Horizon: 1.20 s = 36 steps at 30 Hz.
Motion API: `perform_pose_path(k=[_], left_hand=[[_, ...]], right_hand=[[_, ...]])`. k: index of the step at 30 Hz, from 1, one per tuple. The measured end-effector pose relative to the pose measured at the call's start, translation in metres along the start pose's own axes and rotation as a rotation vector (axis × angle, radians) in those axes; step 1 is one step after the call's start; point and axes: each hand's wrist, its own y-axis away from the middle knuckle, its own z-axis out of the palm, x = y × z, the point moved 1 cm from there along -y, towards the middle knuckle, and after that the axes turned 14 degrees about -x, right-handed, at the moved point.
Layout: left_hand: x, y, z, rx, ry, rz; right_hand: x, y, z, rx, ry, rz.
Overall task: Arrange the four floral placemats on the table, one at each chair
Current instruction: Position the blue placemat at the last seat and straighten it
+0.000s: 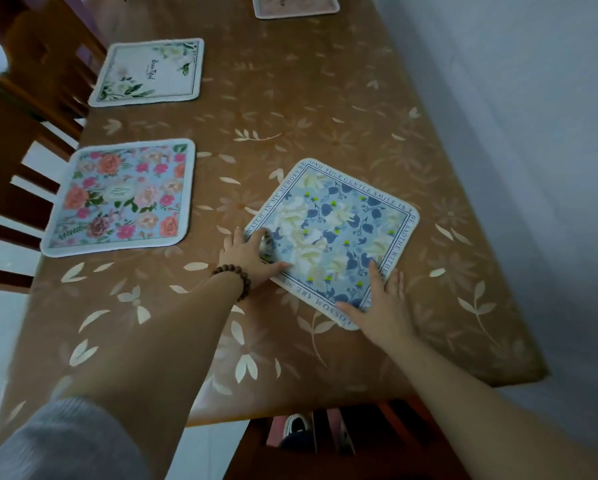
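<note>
Resting flat, left hand (252, 254) and right hand (382, 306) press the tilted blue placemat (339, 233) onto the table (325, 98)

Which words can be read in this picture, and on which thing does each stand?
Blue placemat, border, in parts:
"WATCH IN MY MEMORY BE"
"ND YOUR GENTLE SMILE IS"
"BE SADTHE WITHER"
"LOSSOM ARE", partly hidden by the right hand
White placemat: script, too blurred.
Pink rose placemat: centre label, too small.
Far placemat: unreadable.

Brown leaf-patterned tablecloth (325, 109); bead bracelet (233, 277); shoe (296, 424) below.
</note>
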Motion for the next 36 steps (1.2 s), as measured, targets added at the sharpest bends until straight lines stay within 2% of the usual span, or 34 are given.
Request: perform_pose_path(k=[12,18,23,27,29,36], left_hand=[[0.007,0.100,0.066,-0.002,0.107,0.120],[0.020,0.142,0.106,-0.057,0.082,0.191],[0.031,0.138,0.097,-0.072,-0.087,0.264],[0.033,0.110,0.064,0.103,-0.091,0.282],[0.030,0.093,0.047,0.134,-0.077,0.261],[0.015,0.026,0.006,0.046,-0.119,0.094]], right_hand=[[0.024,-0.061,-0.076,-0.192,0.132,-0.117],[0.014,-0.083,-0.088,-0.277,0.214,-0.062],[0.016,-0.066,-0.077,-0.181,0.306,-0.062],[0.024,-0.023,-0.043,-0.002,0.145,0.020],[0.026,-0.001,-0.024,0.046,0.088,0.088],[0.005,0.047,0.028,0.115,-0.122,0.224]])
